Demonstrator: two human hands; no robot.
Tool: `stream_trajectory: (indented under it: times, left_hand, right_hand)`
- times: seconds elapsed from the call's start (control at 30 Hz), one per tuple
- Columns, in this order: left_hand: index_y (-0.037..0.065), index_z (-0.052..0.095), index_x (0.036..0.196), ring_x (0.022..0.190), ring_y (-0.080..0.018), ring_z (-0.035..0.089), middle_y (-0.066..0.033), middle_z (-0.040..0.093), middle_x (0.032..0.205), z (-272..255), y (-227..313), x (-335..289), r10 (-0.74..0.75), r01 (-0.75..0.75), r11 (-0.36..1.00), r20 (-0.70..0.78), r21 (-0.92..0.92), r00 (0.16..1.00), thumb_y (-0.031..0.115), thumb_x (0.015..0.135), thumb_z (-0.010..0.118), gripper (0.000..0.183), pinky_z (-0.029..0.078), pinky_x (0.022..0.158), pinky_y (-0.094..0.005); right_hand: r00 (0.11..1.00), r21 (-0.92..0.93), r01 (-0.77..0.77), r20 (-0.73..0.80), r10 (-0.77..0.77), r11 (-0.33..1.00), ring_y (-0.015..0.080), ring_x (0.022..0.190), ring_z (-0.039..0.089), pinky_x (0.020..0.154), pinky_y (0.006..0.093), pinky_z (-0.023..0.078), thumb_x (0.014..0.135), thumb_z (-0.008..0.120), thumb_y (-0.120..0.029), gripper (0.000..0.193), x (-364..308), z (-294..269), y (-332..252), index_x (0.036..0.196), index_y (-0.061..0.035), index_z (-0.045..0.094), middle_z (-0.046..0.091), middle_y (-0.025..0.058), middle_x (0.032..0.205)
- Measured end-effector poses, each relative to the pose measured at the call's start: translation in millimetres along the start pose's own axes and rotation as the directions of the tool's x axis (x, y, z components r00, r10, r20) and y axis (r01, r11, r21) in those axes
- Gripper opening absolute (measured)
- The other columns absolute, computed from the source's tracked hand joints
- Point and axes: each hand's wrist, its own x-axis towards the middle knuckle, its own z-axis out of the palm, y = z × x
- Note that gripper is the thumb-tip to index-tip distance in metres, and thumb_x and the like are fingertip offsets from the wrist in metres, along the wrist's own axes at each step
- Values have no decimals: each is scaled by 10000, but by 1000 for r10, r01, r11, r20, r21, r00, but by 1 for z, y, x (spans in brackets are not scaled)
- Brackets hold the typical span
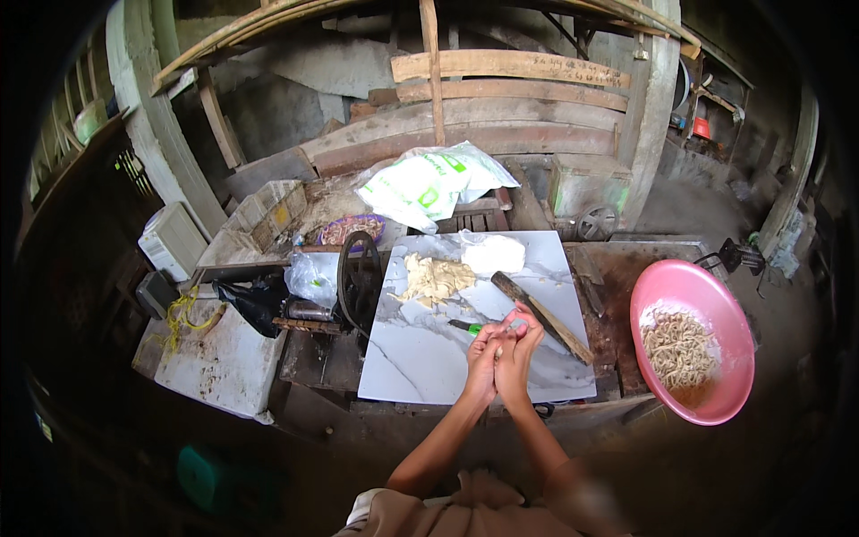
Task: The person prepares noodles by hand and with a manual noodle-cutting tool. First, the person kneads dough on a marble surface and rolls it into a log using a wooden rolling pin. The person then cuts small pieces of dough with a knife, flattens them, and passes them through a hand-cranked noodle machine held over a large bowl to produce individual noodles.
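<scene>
My left hand [482,360] and my right hand [519,356] are brought together above the front of a marble-patterned board [420,367]. Between the palms shows a small pale piece of dough [498,353], mostly covered by the closed fingers. A knife with a green handle [472,329] lies just left of the fingertips. Slanting past my right hand is a long wooden stick [541,318]. Farther back on the board sit a flattened lump of yellowish dough [434,277] and a clear plastic bag of white powder [494,254].
A pink basin [741,358] with many short dough strips stands at the right. Left of the board is a machine with a dark handwheel [360,277]. Behind lie a white-and-green sack [429,183] and a purple-rimmed basket [353,230]. A white worktop [219,362] is at the left.
</scene>
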Motion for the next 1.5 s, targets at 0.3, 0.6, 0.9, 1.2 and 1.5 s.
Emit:
stream_trajectory:
  times: [0.3,0.6,0.9,1.2,1.5]
  left_hand:
    - [100,370,1182,996,-143,512,-96,490,1205,-54,15,31,173,-89,966,-351,243,920,291,955,388,298,449,822,-282]
    - [146,161,1384,1287,-238,249,-107,284,1391,-58,69,22,25,3,997,-390,73,921,718,823,291,812,158,1058,-476]
    - [127,190,1359,1253,-242,301,-127,354,1326,-92,82,28,44,-23,998,-391,58,919,687,841,311,772,212,1039,-479]
    - [115,398,1274,1107,-198,458,-107,477,1220,-68,73,49,-236,275,933,-183,232,954,679,858,278,711,381,929,-385]
    - [97,471,1234,1076,-132,499,-57,525,1198,-30,64,43,-208,215,974,-87,78,974,371,932,458,408,411,895,-272]
  right_hand:
    - [963,225,-91,268,28,970,231,1063,510,927,310,367,914,481,-155,359,-22,45,-13,1251,-31,461,531,137,1191]
    - [839,589,-542,334,430,599,85,637,502,583,192,427,911,538,-282,303,-16,73,15,1070,-24,538,535,11,751]
    - [657,769,-637,501,564,59,119,366,295,325,248,222,926,436,-432,435,14,79,27,600,-148,380,314,-22,487]
    - [695,777,-628,546,468,27,137,346,271,310,285,218,967,328,-335,416,8,91,17,601,-137,319,275,5,452]
    - [962,181,-273,48,268,945,239,980,417,868,351,313,949,388,-261,312,14,88,14,1159,-35,434,496,127,1047]
